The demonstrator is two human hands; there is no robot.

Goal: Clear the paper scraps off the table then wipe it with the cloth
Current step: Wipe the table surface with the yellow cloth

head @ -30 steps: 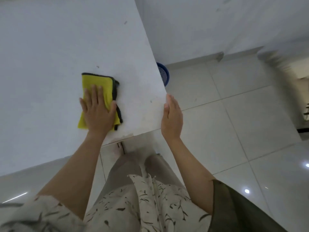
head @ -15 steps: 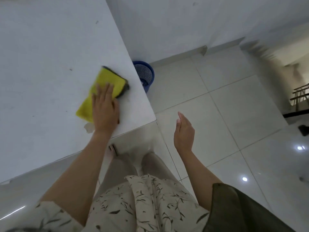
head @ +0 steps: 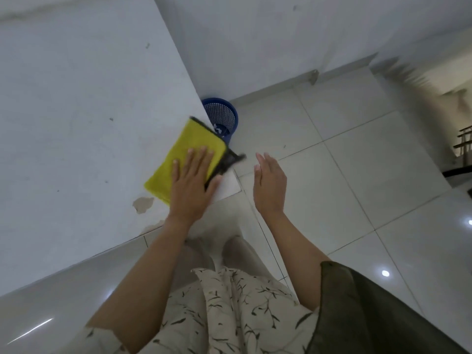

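Observation:
A folded yellow cloth point(head: 184, 152) with a dark trim lies at the right corner of the white table point(head: 76, 111), its dark edge hanging over the rim. My left hand point(head: 191, 185) presses flat on the cloth with fingers spread. My right hand point(head: 269, 185) hovers off the table to the right, at rim height, fingers apart and palm turned towards the table edge, holding nothing. No paper scraps show on the tabletop.
A blue mesh bin point(head: 222, 118) stands on the tiled floor just beyond the table's right edge, with pale bits inside. The tabletop has chipped patches point(head: 143, 204) near the front rim. White walls lie behind.
My left hand has slid the cloth rightwards to the table's corner, so that it overhangs the edge. My right hand left the table rim, dropped away, then rose beside the corner.

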